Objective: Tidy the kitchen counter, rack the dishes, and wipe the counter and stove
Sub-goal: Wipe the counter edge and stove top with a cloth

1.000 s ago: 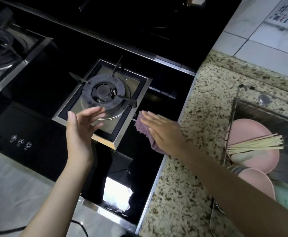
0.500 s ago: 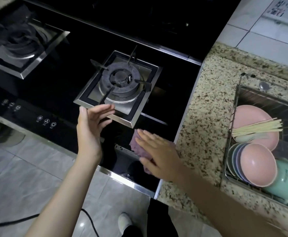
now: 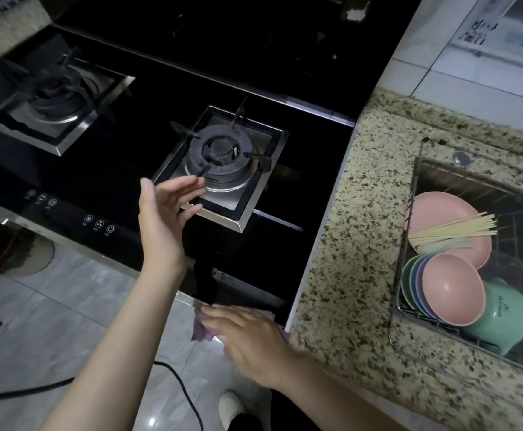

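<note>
Nearest the person, the right hand (image 3: 250, 343) lies flat on a purple cloth (image 3: 202, 329) at the stove's (image 3: 300, 194) front edge, by the corner where the glass meets the speckled surface (image 3: 356, 244); its grip is spread, fingers straight, pressing the cloth down while one end hangs over the edge. The left hand (image 3: 163, 219) hovers above the glass just before the right burner (image 3: 222, 157), grip open and holding nothing. To the right, the rack (image 3: 409, 306) holds bowls (image 3: 446, 293), a plate (image 3: 440, 209), chopsticks (image 3: 452, 231) and a green cup (image 3: 502, 318), so racking looks done. The surface in view carries no loose items. Wiping the stove appears well along; the left burner (image 3: 55, 98) side may remain.
</note>
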Demonstrator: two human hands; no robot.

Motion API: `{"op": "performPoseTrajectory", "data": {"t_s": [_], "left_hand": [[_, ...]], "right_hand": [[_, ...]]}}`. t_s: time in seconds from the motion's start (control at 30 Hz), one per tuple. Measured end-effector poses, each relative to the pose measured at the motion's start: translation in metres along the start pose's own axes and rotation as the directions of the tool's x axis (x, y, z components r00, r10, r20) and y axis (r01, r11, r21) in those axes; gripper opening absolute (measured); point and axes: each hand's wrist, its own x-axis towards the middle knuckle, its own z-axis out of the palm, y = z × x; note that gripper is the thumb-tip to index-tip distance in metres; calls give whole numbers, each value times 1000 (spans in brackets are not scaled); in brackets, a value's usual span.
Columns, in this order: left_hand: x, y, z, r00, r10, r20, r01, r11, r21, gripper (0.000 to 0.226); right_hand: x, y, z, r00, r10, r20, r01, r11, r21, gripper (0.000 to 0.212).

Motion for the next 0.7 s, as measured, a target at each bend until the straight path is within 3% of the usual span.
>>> {"op": "performPoseTrajectory", "data": {"t_s": [0.07, 0.1, 0.17, 0.23, 0.27, 0.3, 0.37, 0.4, 0.43, 0.47, 0.5, 0.57, 0.63, 0.7], "left_hand": [[2, 8, 1, 1000, 20, -10, -20, 1000, -3, 61], [2, 12, 0, 999, 28, -22, -28, 1000, -7, 61], [2, 20, -4, 998, 35, -50, -36, 999, -20, 60], [2, 25, -10, 997, 39, -68, -41, 999, -26, 60], [1, 27, -15, 996, 43, -77, -45, 999, -25, 60], [1, 29, -18, 996, 47, -80, -49, 999, -22, 59], [-3, 30, -29, 994, 55, -99, -57, 998, -16, 59], [-5, 30, -33, 992, 53, -111, -56, 998, -17, 59], [-8, 29, -38, 991, 47, -125, -50, 999, -18, 59], [-10, 28, -43, 990, 41, -138, -44, 999, -19, 58], [-13, 27, -46, 989, 36, -145, -39, 999, -18, 58], [-18, 23, -53, 988, 35, -151, -37, 999, -15, 57], [-22, 21, -59, 987, 33, -156, -36, 999, -14, 56], [-26, 19, -66, 986, 19, -166, -21, 1000, -7, 55]], "right_hand": [[-2, -13, 1, 983, 154, -100, -114, 939, 325, 38], [-2, -22, 1, 959, 267, -100, -179, 837, 517, 33], [0, -34, -6, 890, 456, -11, -255, 518, 817, 29], [-2, -27, -19, 815, 576, 59, -240, 243, 940, 24], [-2, -20, -30, 776, 628, 53, -218, 190, 957, 22], [-4, -8, -42, 725, 688, -27, -213, 262, 941, 22], [-8, 16, -62, 586, 731, -350, -255, 576, 776, 37], [-8, 26, -70, 529, 691, -493, -271, 688, 673, 45], [-6, 35, -74, 525, 621, -582, -297, 774, 559, 52], [-1, 44, -75, 586, 532, -611, -344, 846, 408, 57], [4, 51, -74, 690, 444, -571, -396, 893, 215, 60], [14, 64, -65, 874, 292, -389, -384, 905, -184, 62], [19, 67, -58, 912, 260, -316, -364, 869, -336, 61], [17, 64, -52, 887, 251, -388, -400, 838, -372, 61]]}}
